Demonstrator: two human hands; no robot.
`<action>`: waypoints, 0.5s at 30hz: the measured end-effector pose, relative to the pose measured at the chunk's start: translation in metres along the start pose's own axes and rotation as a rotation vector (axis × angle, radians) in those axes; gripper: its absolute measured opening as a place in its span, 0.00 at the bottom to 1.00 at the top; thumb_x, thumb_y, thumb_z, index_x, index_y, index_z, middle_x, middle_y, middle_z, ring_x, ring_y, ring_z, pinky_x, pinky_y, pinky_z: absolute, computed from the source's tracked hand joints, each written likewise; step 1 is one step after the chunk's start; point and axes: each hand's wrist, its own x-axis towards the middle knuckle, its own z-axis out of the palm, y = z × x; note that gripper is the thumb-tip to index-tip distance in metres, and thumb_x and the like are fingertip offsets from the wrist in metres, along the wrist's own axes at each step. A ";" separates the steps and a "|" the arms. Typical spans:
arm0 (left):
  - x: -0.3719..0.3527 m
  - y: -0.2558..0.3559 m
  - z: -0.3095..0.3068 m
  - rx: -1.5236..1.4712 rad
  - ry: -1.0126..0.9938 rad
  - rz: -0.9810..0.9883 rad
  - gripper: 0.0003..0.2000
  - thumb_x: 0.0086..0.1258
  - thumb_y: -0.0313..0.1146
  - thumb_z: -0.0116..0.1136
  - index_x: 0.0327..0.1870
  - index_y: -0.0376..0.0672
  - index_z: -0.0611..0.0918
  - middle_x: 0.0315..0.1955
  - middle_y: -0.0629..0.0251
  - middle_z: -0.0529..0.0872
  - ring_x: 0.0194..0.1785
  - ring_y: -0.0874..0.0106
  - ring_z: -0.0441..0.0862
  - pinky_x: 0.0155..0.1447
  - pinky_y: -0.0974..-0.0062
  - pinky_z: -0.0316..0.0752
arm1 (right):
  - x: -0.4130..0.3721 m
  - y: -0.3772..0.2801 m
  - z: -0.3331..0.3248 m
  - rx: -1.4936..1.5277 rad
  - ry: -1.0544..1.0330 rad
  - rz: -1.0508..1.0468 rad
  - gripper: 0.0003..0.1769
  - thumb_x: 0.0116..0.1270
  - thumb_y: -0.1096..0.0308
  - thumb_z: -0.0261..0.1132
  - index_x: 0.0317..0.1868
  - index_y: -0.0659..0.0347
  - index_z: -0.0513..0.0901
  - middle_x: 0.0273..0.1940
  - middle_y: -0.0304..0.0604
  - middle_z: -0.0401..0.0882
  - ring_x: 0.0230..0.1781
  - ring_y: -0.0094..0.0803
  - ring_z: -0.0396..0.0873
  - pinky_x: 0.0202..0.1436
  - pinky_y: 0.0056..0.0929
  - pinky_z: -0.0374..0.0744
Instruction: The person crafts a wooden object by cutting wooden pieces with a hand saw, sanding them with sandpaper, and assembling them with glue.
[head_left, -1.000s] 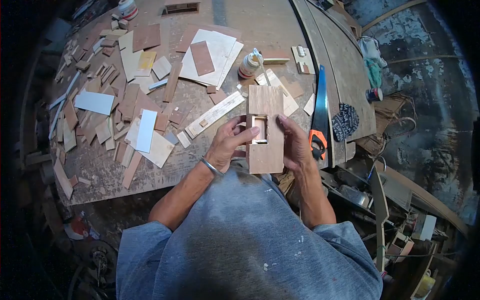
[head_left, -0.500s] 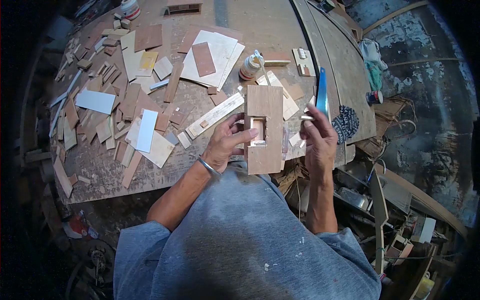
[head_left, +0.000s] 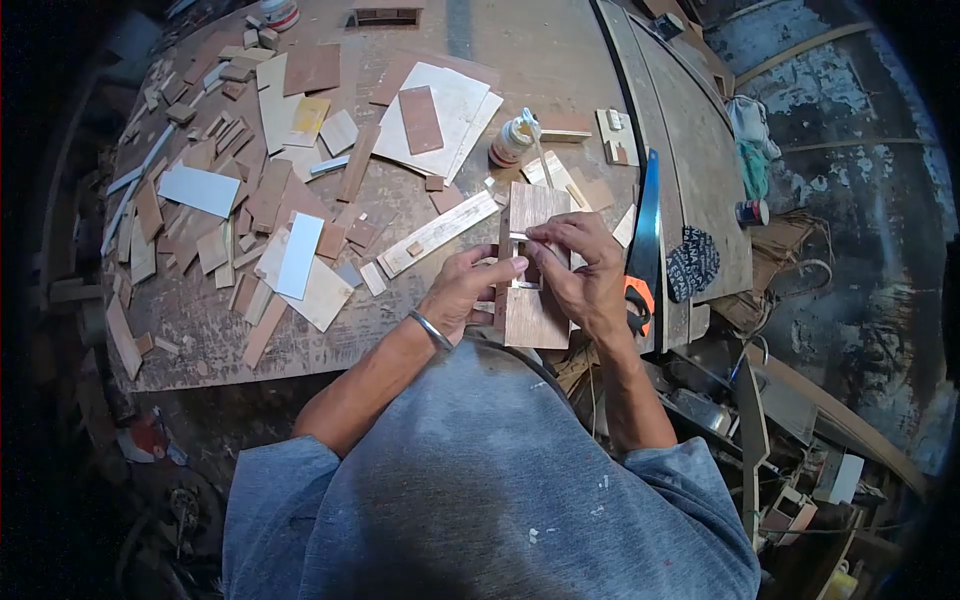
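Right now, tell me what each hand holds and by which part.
The left hand grips the wooden board by its left edge, beside the cut-out. The right hand pinches a small pale strip by one end, over the board.

Board (head_left: 533, 322) w/ cutout: bare wood, matt, grain visible. Strip (head_left: 517, 237) on it: pale, material unclear. Bench (head_left: 540, 50): wood, rough, stained. White offcut (head_left: 300, 255): smooth, semi-gloss laminate. Saw (head_left: 648, 210): blue-coated metal blade, orange/black plastic handle. Bottle (head_left: 510, 142): plastic. Bangle (head_left: 428, 331): shiny metal. Shirt (head_left: 480, 480): grey cloth, paint-flecked.
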 end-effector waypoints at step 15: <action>0.001 0.001 0.003 0.030 0.020 -0.011 0.26 0.70 0.47 0.69 0.63 0.43 0.78 0.48 0.69 0.85 0.45 0.74 0.87 0.42 0.70 0.86 | 0.004 -0.009 -0.003 -0.245 -0.077 0.003 0.07 0.55 0.70 0.75 0.36 0.55 0.88 0.38 0.39 0.83 0.43 0.39 0.80 0.48 0.41 0.69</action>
